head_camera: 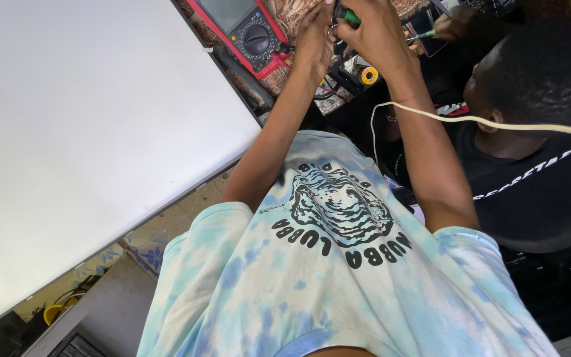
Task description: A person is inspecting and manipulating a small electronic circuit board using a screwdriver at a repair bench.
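My two hands meet at the top edge of the view, above a cluttered bench. My right hand (375, 36) is closed around a green-handled tool (346, 14), most likely a screwdriver, whose tip is hidden. My left hand (315, 33) presses against it from the left, its fingers pinched on a small metal part (332, 31) that I cannot make out. Both forearms reach up from my pale blue tie-dye shirt (338, 277).
A red multimeter (246, 30) lies just left of my hands. A large white panel (94, 132) fills the left side. A cream cable (490, 123) crosses my right forearm. A person in a black shirt (536, 178) sits at right, one hand (454, 25) by a phone. A yellow spool (369, 75) sits below my hands.
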